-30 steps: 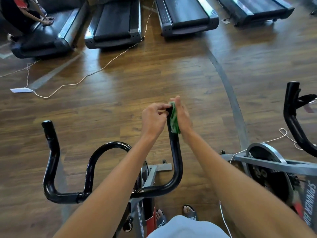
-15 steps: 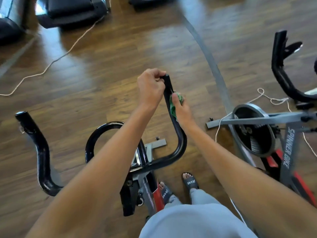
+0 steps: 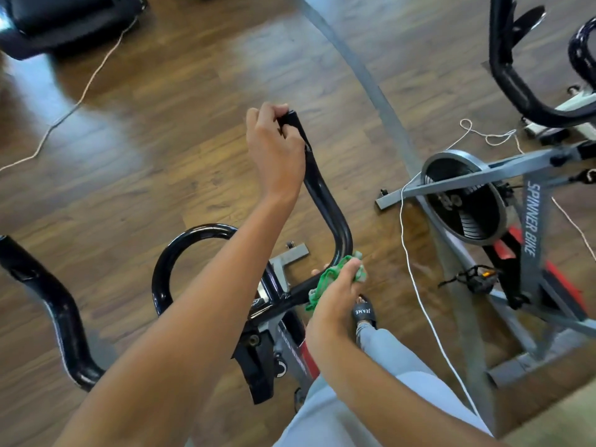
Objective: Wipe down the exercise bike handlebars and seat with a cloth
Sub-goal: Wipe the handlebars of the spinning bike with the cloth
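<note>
From the head camera, looking down: the left hand [image 3: 274,153] is curled around the far tip of the black handlebars [image 3: 325,201], gripping the end of the right-hand bar where it rises away from the person. The right hand [image 3: 335,298] holds a bunched green cloth [image 3: 325,279] in curled fingers and presses it against the handlebars at the near bend, where the bar turns in toward the bike's centre post. The bar's left side loops round and runs off to the near left. The seat is not in view. Below the cloth a foot in a black sandal [image 3: 364,312] stands on the wooden floor [image 3: 180,130], beside a grey trouser leg. To the right stands a second bike [image 3: 532,221], grey and red, with a flywheel and "SPINNER BIKE" on its frame. A white cord [image 3: 416,285] trails over the floor between the two bikes. A dark treadmill [image 3: 64,21] sits at far left.
</note>
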{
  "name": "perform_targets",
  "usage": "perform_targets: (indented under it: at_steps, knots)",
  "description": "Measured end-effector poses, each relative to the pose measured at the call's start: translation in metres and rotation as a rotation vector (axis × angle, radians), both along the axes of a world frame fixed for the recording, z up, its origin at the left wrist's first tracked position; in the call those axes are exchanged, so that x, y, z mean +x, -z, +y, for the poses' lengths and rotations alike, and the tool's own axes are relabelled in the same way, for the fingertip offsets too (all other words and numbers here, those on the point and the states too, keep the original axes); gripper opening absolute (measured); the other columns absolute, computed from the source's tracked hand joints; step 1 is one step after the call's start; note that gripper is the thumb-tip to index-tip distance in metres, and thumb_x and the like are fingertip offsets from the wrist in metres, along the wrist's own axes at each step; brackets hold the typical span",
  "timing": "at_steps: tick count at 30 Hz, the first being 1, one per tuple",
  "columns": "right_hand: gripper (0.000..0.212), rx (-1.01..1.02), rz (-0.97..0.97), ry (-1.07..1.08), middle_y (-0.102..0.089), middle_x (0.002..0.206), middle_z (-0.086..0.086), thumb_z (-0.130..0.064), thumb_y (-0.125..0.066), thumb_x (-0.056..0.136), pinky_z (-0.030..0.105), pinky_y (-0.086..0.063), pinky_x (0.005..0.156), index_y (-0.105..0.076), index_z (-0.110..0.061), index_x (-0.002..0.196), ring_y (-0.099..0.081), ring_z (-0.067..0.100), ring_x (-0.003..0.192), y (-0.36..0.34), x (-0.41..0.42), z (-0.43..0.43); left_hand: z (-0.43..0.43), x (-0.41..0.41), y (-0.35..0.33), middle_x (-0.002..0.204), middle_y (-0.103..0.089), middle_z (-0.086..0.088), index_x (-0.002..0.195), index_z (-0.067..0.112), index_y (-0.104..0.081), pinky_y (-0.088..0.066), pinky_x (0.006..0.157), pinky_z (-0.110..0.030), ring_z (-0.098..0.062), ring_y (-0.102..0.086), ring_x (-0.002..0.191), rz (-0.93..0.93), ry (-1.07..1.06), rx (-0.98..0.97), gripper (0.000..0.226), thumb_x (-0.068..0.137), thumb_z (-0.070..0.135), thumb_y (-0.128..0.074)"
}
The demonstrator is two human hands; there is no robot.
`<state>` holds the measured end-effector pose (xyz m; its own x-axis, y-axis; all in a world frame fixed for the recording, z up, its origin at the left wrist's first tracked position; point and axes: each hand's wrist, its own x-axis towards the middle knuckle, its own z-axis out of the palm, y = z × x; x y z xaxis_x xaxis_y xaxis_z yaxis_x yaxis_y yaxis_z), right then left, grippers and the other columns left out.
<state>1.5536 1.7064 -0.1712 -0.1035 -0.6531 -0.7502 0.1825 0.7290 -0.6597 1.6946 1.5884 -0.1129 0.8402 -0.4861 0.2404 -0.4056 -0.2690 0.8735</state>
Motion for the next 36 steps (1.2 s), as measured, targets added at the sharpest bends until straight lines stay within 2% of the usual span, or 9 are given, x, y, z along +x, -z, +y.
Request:
perform_targets:
  at_steps: [3, 6, 12, 17, 22, 27, 30, 32, 36]
  knots:
    - [0.016, -0.059, 0.092, -0.069, -0.061, 0.112, 0.007, -0.043, -0.035, 0.106, 0.039, -0.051, 0.09, -0.04, -0.039, 0.12, -0.062, 0.022, 0.099, 0.006, 0.004, 0.01, -0.001, 0.001, -0.001, 0.097, -0.053, 0.0, 0.098, 0.007, -0.066, -0.052, 0.073, -0.027, -0.02, -0.06, 0.082, -0.013, 0.007, 0.028, 0.02, 0.087, -0.004, -0.053]
    - [0.018, -0.25, 0.13, -0.204, -0.059, 0.1, 0.005, -0.036, -0.036, 0.107, 0.039, -0.054, 0.079, -0.044, -0.029, 0.122, -0.061, 0.019, 0.084, -0.005, -0.006, -0.016, -0.002, 0.001, -0.001, 0.098, -0.054, 0.0, 0.098, 0.007, -0.067, -0.053, 0.075, -0.029, -0.019, -0.061, 0.081, 0.005, -0.002, 0.021, 0.02, 0.087, -0.003, -0.055]
    - [0.034, -0.406, 0.201, -0.932, -0.064, 0.093, 0.005, -0.062, -0.037, 0.095, 0.058, -0.054, 0.088, -0.055, -0.035, 0.103, -0.066, 0.029, 0.087, -0.003, 0.018, -0.135, 0.0, 0.0, -0.004, 0.1, -0.058, 0.0, 0.103, 0.009, -0.07, -0.054, 0.079, -0.027, -0.019, -0.065, 0.085, 0.005, -0.004, 0.049, 0.021, 0.088, -0.003, -0.059]
    - [0.071, -0.547, 0.076, -0.96, -0.071, 0.11, 0.003, -0.078, -0.031, 0.082, 0.052, -0.048, 0.099, -0.066, -0.024, 0.113, -0.065, 0.024, 0.108, -0.032, 0.105, -0.192, 0.0, 0.005, -0.01, 0.099, -0.063, -0.001, 0.102, 0.01, -0.073, -0.056, 0.076, -0.024, -0.011, -0.067, 0.079, 0.045, -0.032, 0.059, 0.027, 0.085, -0.007, -0.062]
    - [0.047, -0.53, 0.049, -0.959, -0.068, 0.111, 0.003, -0.051, -0.035, 0.105, 0.035, -0.046, 0.086, -0.063, -0.017, 0.122, -0.063, 0.019, 0.101, -0.04, 0.083, -0.179, 0.003, 0.002, -0.012, 0.102, -0.071, -0.002, 0.102, 0.011, -0.075, -0.044, 0.066, -0.002, 0.001, -0.065, 0.075, 0.086, -0.079, 0.045, 0.029, 0.083, -0.009, -0.064]
    - [0.04, -0.629, 0.045, -0.961, -0.065, 0.103, -0.001, -0.05, -0.037, 0.105, 0.035, -0.051, 0.088, -0.058, -0.02, 0.12, -0.063, 0.019, 0.098, -0.054, 0.083, -0.203, 0.004, 0.013, -0.021, 0.092, -0.07, 0.009, 0.104, 0.018, -0.071, -0.053, 0.073, -0.015, -0.004, -0.065, 0.081, 0.19, -0.109, -0.014, 0.015, 0.09, 0.014, -0.069]
    - [0.031, -0.714, -0.08, -0.934, -0.064, 0.101, -0.003, -0.045, -0.043, 0.104, 0.032, -0.054, 0.077, -0.051, -0.019, 0.117, -0.065, 0.014, 0.089, -0.097, 0.096, -0.225, -0.002, 0.023, -0.043, 0.107, -0.068, 0.002, 0.114, 0.019, -0.066, -0.05, 0.081, -0.016, -0.008, -0.063, 0.097, 0.32, -0.11, -0.197, 0.024, 0.094, 0.032, -0.066]
    - [0.039, -0.529, -0.292, -0.977, -0.067, 0.107, 0.01, -0.043, -0.048, 0.103, 0.03, -0.058, 0.068, -0.054, -0.009, 0.123, -0.068, 0.02, 0.09, -0.116, 0.105, -0.226, -0.008, 0.031, -0.055, 0.118, -0.068, -0.001, 0.123, 0.017, -0.063, -0.05, 0.088, -0.02, -0.01, -0.064, 0.107, 0.454, 0.0, -0.229, 0.045, 0.089, 0.047, -0.067]
    - [0.045, -0.215, -0.546, -1.02, -0.069, 0.12, 0.018, -0.042, -0.062, 0.096, 0.044, -0.059, 0.088, -0.063, -0.008, 0.126, -0.07, 0.03, 0.106, -0.13, 0.114, -0.216, -0.011, 0.032, -0.074, 0.116, -0.068, -0.016, 0.121, 0.003, -0.062, -0.055, 0.094, -0.041, -0.028, -0.066, 0.108, 0.958, 0.233, -0.426, 0.064, 0.085, 0.057, -0.065]
